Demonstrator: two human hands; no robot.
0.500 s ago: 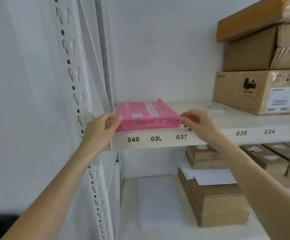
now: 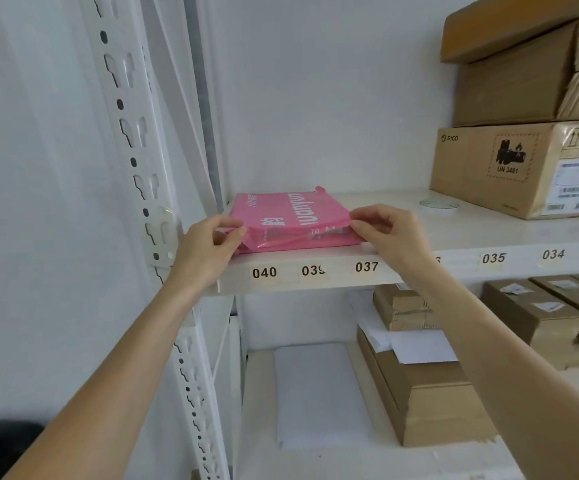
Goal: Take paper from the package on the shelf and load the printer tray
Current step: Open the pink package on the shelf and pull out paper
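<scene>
A pink paper package (image 2: pixel 291 216) with white lettering lies flat at the left end of the white shelf (image 2: pixel 489 237), above the labels 040 to 037. My left hand (image 2: pixel 208 247) pinches the wrapper at the package's front left corner. My right hand (image 2: pixel 388 230) pinches the wrapper at its front right corner. The front flap of the wrapper looks loosened and creased between my hands. No printer or tray is in view.
Stacked cardboard boxes (image 2: pixel 523 168) fill the shelf's right side, with a tape roll (image 2: pixel 438 205) beside them. Below lie a white paper stack (image 2: pixel 319 393), brown boxes (image 2: pixel 430 400) and several small boxes (image 2: pixel 565 313). A perforated white upright (image 2: pixel 135 168) stands to the left.
Both hands have closed in on the package's front corners and now pinch the wrapper, which is more crumpled at the front. The package stays on the shelf.
</scene>
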